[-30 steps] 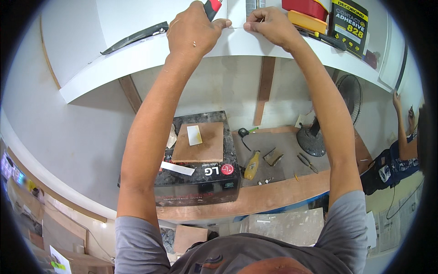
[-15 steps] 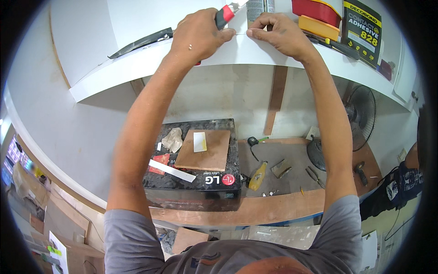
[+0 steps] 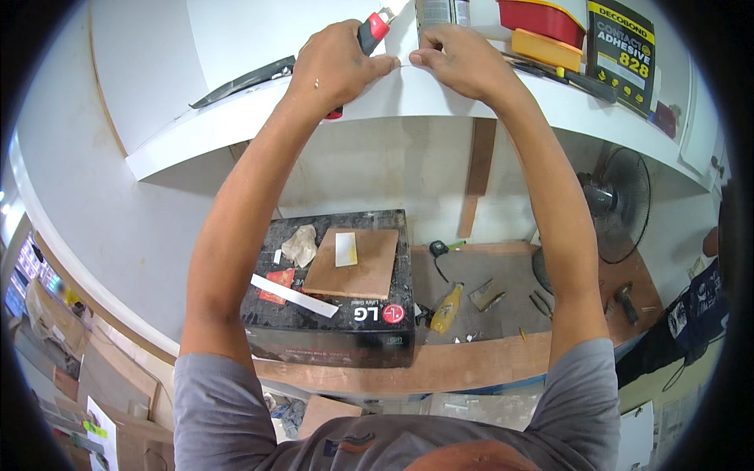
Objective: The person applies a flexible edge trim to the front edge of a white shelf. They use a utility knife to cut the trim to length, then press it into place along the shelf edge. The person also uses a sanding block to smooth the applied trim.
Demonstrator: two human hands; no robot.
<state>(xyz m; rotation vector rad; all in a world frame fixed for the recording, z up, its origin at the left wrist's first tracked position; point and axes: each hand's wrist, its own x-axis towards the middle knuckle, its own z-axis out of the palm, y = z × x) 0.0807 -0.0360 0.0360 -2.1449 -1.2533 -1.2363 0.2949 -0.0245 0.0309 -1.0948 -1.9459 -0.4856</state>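
Note:
Both my arms reach up to a white shelf. My left hand is closed round a red and black utility knife, its blade end pointing up and to the right. The knife's red butt end shows below my wrist. Close beside it, my right hand has thumb and forefinger pinched together at the shelf's front edge. A white upright piece stands just behind the fingertips. Whether the right fingers hold a thin edge there cannot be made out.
On the shelf are a dark blade-like tool, a metal can, red and orange containers and a black adhesive tin. Below stand a black carton, a yellow bottle and a fan. A person is at right.
Both hands have shifted slightly left and down in the picture, and the whole view has moved a little. The knife stays in my left hand; the right hand still pinches.

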